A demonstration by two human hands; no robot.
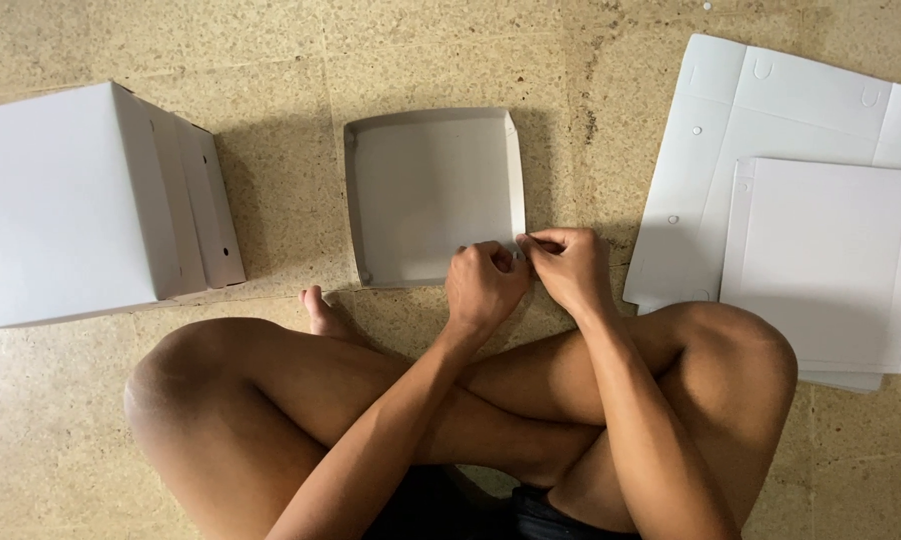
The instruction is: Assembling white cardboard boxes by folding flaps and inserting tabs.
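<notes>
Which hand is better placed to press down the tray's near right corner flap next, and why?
Probably the right hand: its fingertips pinch the corner of the white tray, while the left hand sits just inside it, steadying the wall.

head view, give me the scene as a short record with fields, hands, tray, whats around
setting: person sitting cross-legged on a speckled floor
left hand: left hand pinching the near right corner of the tray
right hand: right hand, fingers closed on the same corner, touching the left hand
tray: shallow white cardboard tray, walls folded up, nothing inside
left side: assembled white box with folded pieces leaning on its right face
right side: stack of flat white cardboard sheets, unfolded, beside the right knee
</notes>
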